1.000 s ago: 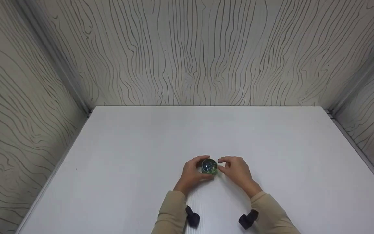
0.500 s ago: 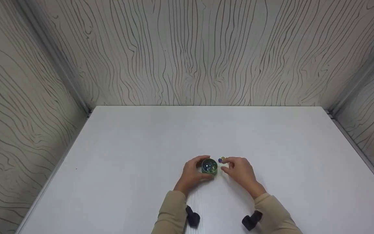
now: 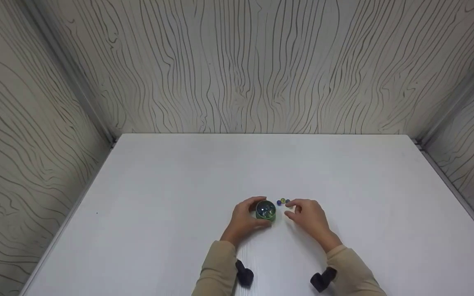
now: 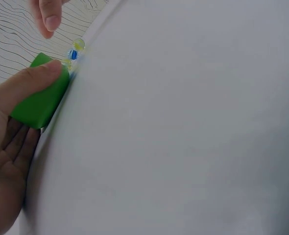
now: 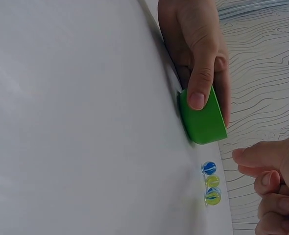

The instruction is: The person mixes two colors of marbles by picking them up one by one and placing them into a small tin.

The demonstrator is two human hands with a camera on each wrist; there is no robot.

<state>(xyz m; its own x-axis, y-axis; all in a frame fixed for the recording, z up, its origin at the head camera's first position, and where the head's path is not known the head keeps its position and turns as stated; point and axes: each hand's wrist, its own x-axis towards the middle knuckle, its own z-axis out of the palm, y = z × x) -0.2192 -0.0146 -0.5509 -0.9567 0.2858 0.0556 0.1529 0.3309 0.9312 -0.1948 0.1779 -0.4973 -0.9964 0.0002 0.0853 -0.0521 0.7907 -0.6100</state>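
A small green cup (image 5: pixel 205 125) stands on the white table with its opening up; dark glassy marbles (image 3: pixel 266 209) glint inside it. My left hand (image 3: pixel 242 222) grips the cup from the left, thumb on the near side and fingers round the far side. Just right of the cup, several loose glass marbles (image 5: pixel 212 181), blue and yellow, lie in a short row. Beside them is my right hand (image 3: pixel 310 218), thumb and index finger apart with nothing between them. In the right wrist view its other fingers (image 5: pixel 276 203) are loosely curled. The left wrist view shows marbles (image 4: pixel 73 54) beyond the cup.
The white table (image 3: pixel 179 176) spreads around both hands. Walls with a wood-grain pattern (image 3: pixel 237 70) rise behind it and at both sides. A dark wrist device (image 3: pixel 245 276) sits by the left sleeve, another device (image 3: pixel 322 279) by the right.
My right hand has drawn away from the cup to the right, uncovering the row of marbles on the table. The left hand and the cup have stayed in place.
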